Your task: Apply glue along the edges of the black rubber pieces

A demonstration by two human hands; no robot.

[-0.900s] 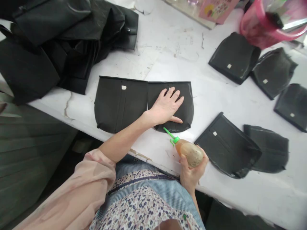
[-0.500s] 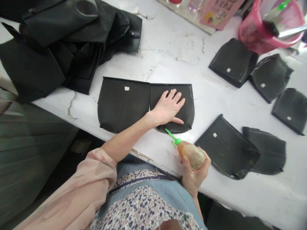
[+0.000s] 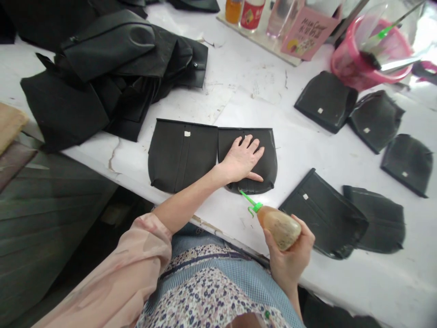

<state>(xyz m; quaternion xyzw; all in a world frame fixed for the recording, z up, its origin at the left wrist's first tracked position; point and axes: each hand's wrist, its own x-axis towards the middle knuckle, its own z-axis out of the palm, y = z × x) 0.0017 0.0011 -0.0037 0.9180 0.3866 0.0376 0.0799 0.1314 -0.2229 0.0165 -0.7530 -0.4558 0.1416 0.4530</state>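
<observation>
My left hand [image 3: 241,159] lies flat with spread fingers on a black leather-like panel [image 3: 269,155] with a rounded lower edge. Directly left of that panel, edge to edge, is a similar black panel [image 3: 201,155] carrying a small white tag. In my right hand [image 3: 292,255] I grip a squeeze glue bottle [image 3: 278,224], translucent with amber contents and a thin green nozzle. The bottle leans to the upper left, its nozzle tip at the lower edge of the right panel, below my left hand. Whether the tip touches the panel I cannot tell.
A heap of black pieces [image 3: 112,68] covers the table's back left. More black panels [image 3: 324,214] lie to the right, several with white tags. A pink basket [image 3: 355,75] of tools stands at the back right, beside a pink box [image 3: 309,34] and bottles [image 3: 251,16].
My right hand and the glue bottle have shifted slightly right and down. My left hand stays flat on the same panel. The head view has tilted, showing more of the table's back.
</observation>
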